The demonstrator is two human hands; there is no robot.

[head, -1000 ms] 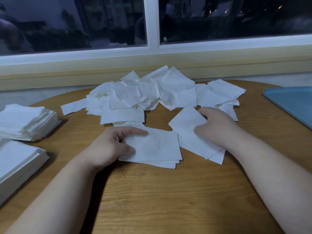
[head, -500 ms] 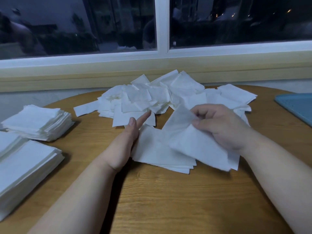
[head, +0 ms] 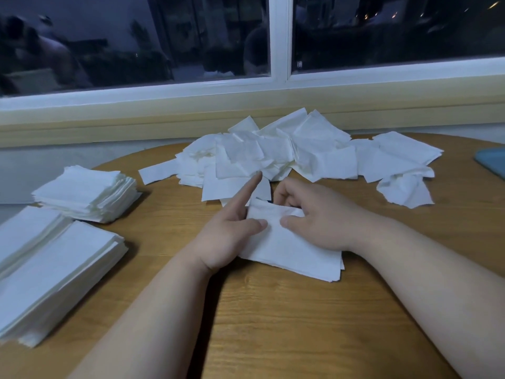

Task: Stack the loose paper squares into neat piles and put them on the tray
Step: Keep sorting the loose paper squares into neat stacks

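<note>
The person is squaring the small pile [head: 295, 253] under the fingers [head: 248, 188] on the bench [head: 273, 324], left hand [head: 229, 233] pressing it open-fingered, right hand [head: 319, 220] curling round its far edge, and is probably needing next a square from the loose heap [head: 300, 157] just beyond the fingers.

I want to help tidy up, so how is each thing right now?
small pile: flat on the table, both hands on it
left hand: thumb rests on it, index finger straight
right hand: fingers curled over its far edge
loose heap: jumbled, not stacked
tray: mostly out of view
neat stacks: squared up, on the table, not on the tray
</note>
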